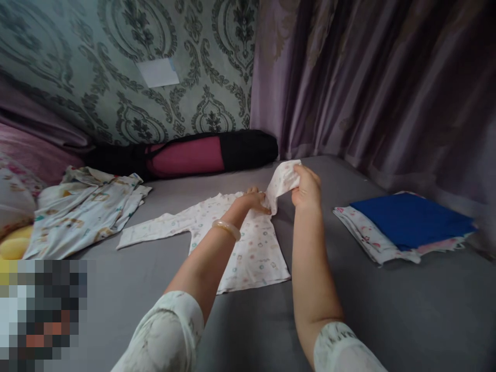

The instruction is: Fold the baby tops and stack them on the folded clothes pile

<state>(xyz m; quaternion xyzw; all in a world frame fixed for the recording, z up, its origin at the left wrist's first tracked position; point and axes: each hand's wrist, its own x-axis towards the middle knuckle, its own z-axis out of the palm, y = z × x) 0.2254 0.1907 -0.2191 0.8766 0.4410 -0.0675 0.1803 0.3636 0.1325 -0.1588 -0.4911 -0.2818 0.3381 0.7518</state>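
Raising the sleeve [284, 178] seems the current step: the right hand [309, 188] pinches its end; the loosely spread left hand [253, 200] presses the shirt [253, 253] onto the grey sheet [406, 315]. The next move likely needs steady pressure.

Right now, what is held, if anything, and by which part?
The right hand holds the white, small-patterned cloth shirt by its raised sleeve end; the left hand rests on it.

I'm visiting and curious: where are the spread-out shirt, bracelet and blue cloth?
Spread-out shirt [253, 256], head view: lower body.
Bracelet [228, 227], head view: band's top.
Blue cloth [413, 219], head view: upper face.
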